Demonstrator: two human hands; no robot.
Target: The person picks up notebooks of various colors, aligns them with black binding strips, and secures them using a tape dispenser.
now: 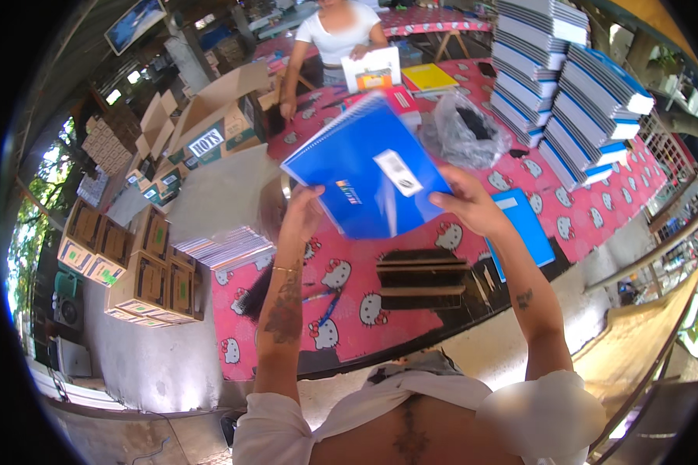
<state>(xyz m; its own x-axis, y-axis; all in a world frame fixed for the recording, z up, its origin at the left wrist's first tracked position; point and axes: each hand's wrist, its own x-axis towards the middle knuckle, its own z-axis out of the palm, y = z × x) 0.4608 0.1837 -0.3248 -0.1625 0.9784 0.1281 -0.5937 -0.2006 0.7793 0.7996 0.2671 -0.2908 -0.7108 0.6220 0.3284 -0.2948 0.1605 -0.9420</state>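
A blue spiral notebook is held up above the table, tilted, with a white label on its cover. The left hand clamps its near-left edge, and the right hand grips its right edge, thumb on the cover. Below it on the pink patterned tablecloth lies a dark slatted rack, and another blue notebook lies flat just right of the right wrist. What look like pens lie near the left forearm. Farther off sit a crumpled plastic bag and tall stacks of notebooks at far right. Open cardboard boxes stand at left. Another person stands at the far side of the table.
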